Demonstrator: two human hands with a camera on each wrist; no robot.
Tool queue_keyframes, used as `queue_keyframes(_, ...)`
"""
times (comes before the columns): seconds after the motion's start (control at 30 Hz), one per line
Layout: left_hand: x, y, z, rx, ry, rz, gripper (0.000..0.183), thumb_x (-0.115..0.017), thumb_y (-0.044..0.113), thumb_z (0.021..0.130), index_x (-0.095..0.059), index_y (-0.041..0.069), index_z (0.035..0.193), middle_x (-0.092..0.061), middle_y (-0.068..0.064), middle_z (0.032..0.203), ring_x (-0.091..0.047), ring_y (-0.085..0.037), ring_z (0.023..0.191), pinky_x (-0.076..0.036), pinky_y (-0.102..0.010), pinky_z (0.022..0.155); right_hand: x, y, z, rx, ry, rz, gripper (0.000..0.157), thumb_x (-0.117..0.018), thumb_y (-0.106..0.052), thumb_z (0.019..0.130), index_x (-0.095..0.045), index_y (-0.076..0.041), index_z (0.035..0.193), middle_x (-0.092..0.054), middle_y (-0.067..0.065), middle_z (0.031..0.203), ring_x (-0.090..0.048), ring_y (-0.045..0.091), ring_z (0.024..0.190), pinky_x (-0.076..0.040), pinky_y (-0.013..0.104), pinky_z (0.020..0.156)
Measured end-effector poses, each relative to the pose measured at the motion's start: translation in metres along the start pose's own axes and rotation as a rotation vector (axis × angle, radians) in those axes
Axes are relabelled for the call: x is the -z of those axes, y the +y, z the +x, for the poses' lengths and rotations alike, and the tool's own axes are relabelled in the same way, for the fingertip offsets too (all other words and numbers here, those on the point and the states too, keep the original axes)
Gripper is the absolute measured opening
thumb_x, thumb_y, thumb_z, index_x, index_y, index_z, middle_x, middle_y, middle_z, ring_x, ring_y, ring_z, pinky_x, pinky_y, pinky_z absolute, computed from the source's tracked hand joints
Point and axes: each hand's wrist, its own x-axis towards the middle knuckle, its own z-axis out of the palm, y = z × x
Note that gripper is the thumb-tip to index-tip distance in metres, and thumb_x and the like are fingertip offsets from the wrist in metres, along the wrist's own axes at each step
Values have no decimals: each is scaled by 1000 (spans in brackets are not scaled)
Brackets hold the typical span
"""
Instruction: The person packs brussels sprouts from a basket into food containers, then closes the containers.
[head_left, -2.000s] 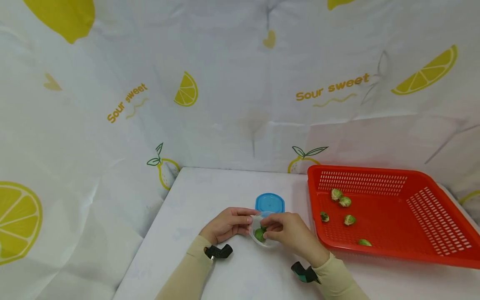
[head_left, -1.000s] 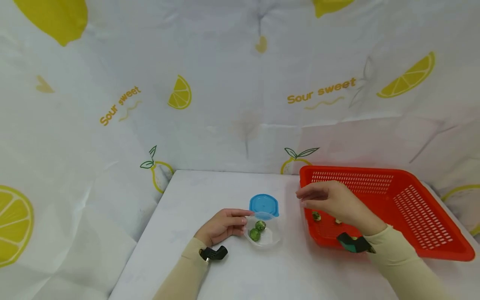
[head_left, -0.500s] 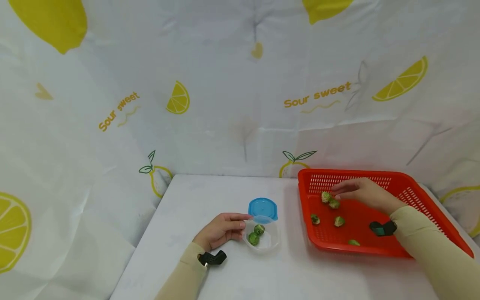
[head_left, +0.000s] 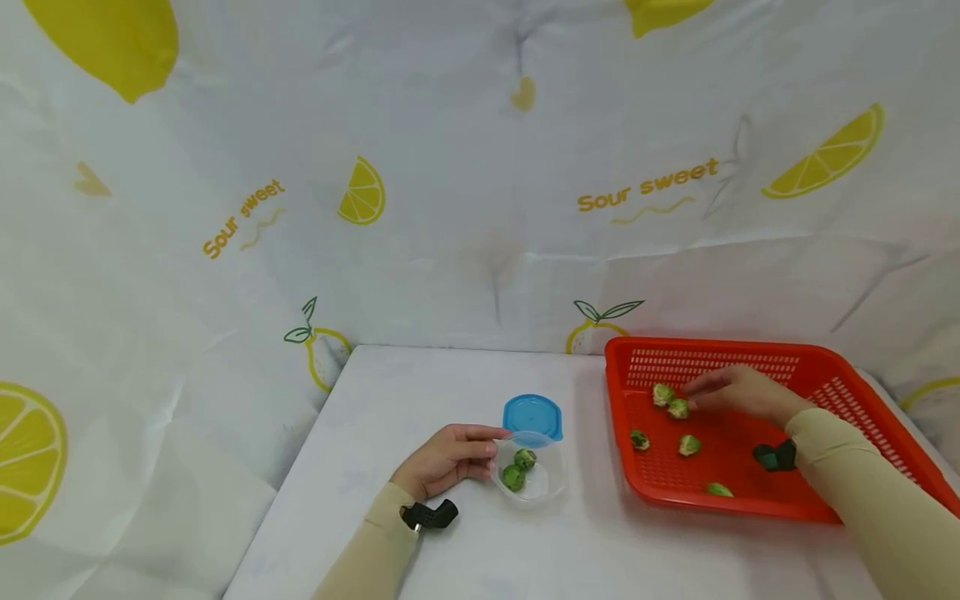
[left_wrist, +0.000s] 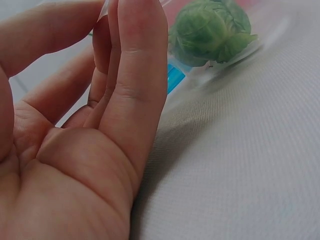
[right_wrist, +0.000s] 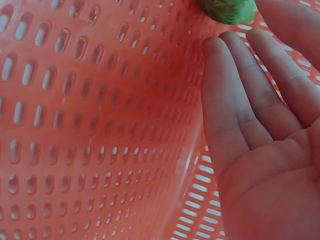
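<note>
In the head view my left hand [head_left: 450,458] pinches the left rim of a small clear plastic container [head_left: 553,479] between thumb and fingers. Two Brussels sprouts, a nearer one [head_left: 513,477] and a farther one [head_left: 525,459], lie in that container. The left wrist view shows one sprout [left_wrist: 212,32] close up beyond the fingers. Inside the red basket [head_left: 757,508] my right hand [head_left: 742,395] hovers beside two touching sprouts, one of them a pale-ended sprout [head_left: 663,395]. Its fingers are fairly straight in the right wrist view, just short of a sprout [right_wrist: 230,10], and hold nothing.
A blue lid [head_left: 532,414] lies on the white table [head_left: 427,383] right behind the container. More sprouts [head_left: 689,445] are scattered over the basket floor towards its left and front. A lemon-print cloth [head_left: 480,183] hangs behind the table.
My right hand has left the container, crossed rightwards into the basket and come down by the sprouts at the back. The left hand stays at the container's rim.
</note>
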Motion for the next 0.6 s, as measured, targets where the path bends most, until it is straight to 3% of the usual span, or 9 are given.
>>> queue_keyframes(0.37,-2,5,0,5,-12,3,43,-69,9,105,-65,1,147,-72,0,90,-68,-9,82,-64,-23,79,-3,5,6,-15,-15,19,56,-78,-44,99,-73,-4,138,-73,20,137,-65,36,125,-55,62,106)
queue_keyframes(0.6,-2,5,-1,6,-15,-1,45,-70,10,104,-64,0,148,-73,1,91,-69,-8,82,-64,-23,80,-5,2,8,-23,-9,-10,59,-80,-47,97,-74,-5,137,-72,21,138,-63,38,125,-54,64,104)
